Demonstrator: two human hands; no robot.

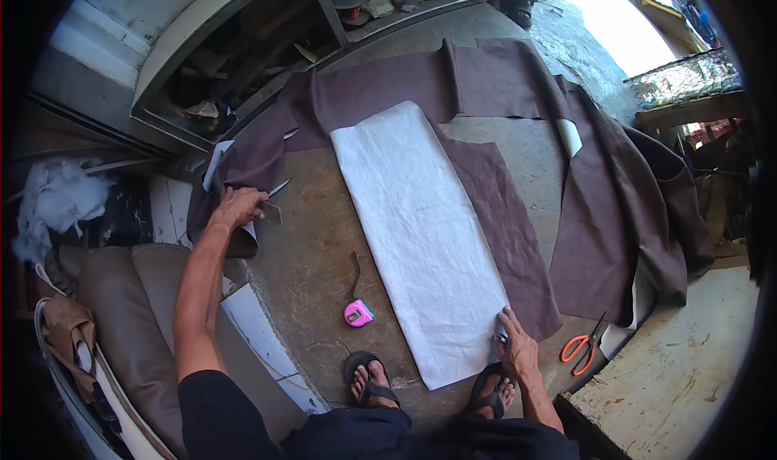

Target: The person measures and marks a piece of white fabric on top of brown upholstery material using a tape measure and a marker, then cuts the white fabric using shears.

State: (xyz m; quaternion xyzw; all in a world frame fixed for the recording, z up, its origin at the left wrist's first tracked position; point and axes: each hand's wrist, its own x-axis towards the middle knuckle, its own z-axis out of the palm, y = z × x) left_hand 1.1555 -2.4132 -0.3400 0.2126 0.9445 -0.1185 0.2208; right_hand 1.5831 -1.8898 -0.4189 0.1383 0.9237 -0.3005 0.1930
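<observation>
If I take twelve o'clock as straight ahead of the sandals (379,393), a long white panel (421,250) lies at twelve on the floor (307,233), running away from the feet. It partly covers a dark brown piece (506,225), which shows along its one o'clock side. Beyond, a big brown sheet (380,88) sweeps around from about ten o'clock to two, folded and rumpled, its pale underside turned up in places.

The left grip (240,207) is stretched out toward half past ten, right at that end of the sheet. Its fingers are bent, and a slim pointed thing (279,186) sticks out just beyond them; from here I can't say whether they clasp it. The right grip (518,351) is down at two o'clock, fingertips at the panel's edge near its close corner. Something small and shiny shows there, too hidden to name, so whether it is being grasped I can't make out.

A pink tape measure (358,313) sits near eleven o'clock, well apart from both grips. Orange-handled scissors (596,340) lie between two and three, near a pale board (680,363). Around ten I see brown cushions (121,298) and white fluff (61,197). Someone else's foot (520,12) shows far off, just past twelve.
</observation>
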